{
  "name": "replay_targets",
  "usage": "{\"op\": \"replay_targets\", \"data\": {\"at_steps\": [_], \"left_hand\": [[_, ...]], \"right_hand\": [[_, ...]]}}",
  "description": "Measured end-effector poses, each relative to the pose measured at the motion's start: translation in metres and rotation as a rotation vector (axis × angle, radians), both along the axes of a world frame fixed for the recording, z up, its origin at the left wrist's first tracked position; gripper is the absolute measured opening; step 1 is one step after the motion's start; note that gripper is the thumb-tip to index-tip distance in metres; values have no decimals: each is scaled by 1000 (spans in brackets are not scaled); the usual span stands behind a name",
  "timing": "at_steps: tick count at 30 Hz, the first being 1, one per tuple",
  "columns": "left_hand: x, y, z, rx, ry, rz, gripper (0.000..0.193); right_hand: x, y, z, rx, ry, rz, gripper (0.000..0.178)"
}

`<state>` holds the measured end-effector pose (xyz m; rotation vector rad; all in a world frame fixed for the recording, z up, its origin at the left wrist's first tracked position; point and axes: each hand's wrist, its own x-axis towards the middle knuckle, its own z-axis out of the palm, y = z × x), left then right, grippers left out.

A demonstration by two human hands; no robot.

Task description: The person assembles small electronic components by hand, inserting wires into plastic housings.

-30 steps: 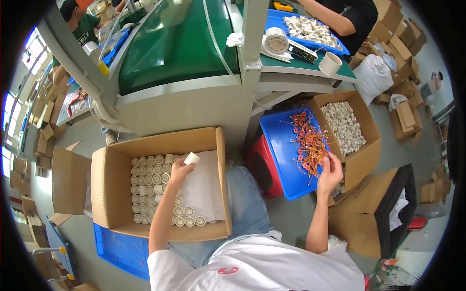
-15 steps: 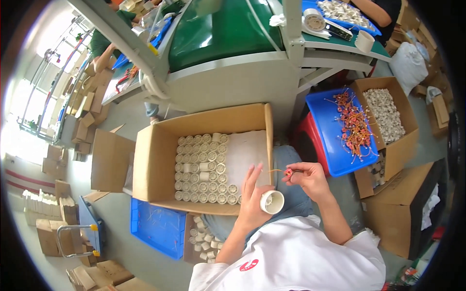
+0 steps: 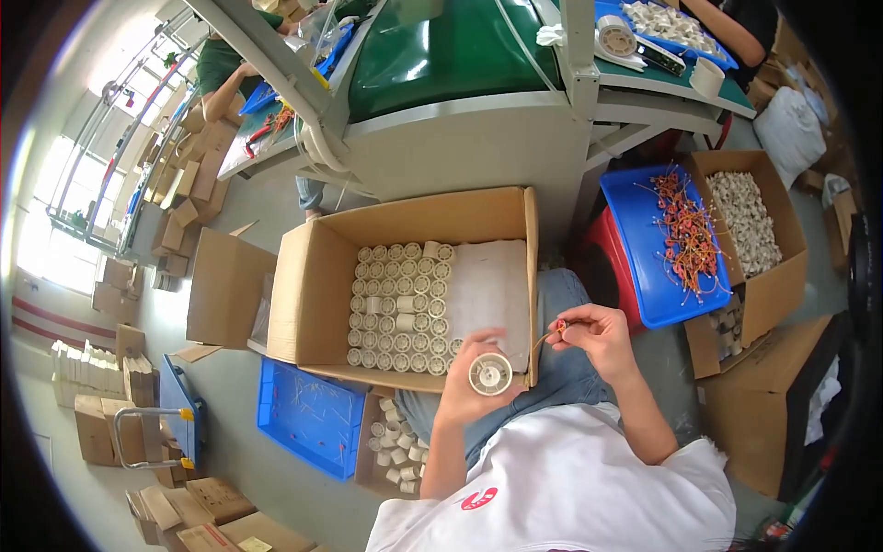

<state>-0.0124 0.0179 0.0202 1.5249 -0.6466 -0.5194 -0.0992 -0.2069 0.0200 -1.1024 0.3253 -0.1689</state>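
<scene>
My left hand (image 3: 457,386) is wrapped round a white plastic cylinder (image 3: 490,374), whose round end with a hub and openings inside faces up toward me. In my right hand (image 3: 602,342), thumb and fingers pinch a small red part with thin wires (image 3: 559,327), held just right of the cylinder and apart from it. Both hands are over my lap, at the near right corner of a large open cardboard box (image 3: 317,354). Inside that box stand rows of similar white cylinders (image 3: 402,304), a few lying on their sides, beside a pale sheet (image 3: 487,285).
On my right, a blue tray (image 3: 625,207) of red parts with wires rests on a red stool (image 3: 602,267). Behind it stands a carton of small white pieces (image 3: 745,221). A blue tray (image 3: 308,414) and a box of loose cylinders (image 3: 397,451) lie left. Ahead is a green-topped workbench (image 3: 451,55).
My left hand has turned the white cylinder so its inner hub shows more squarely. The right hand still pinches the red part, its wire now angled downward. The whole view has shifted slightly.
</scene>
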Motion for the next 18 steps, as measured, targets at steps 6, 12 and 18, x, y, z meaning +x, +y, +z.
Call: {"op": "replay_targets", "data": {"at_steps": [6, 12, 18], "left_hand": [[-12, -18, 12, 213, -350, -93, 46], [-14, -12, 3, 167, -82, 21, 40], [-7, -29, -13, 225, -730, 431, 54]], "right_hand": [[2, 2, 2, 140, -54, 95, 19], [3, 6, 1, -253, -87, -24, 19], [2, 13, 18, -878, -349, -448, 26]]}}
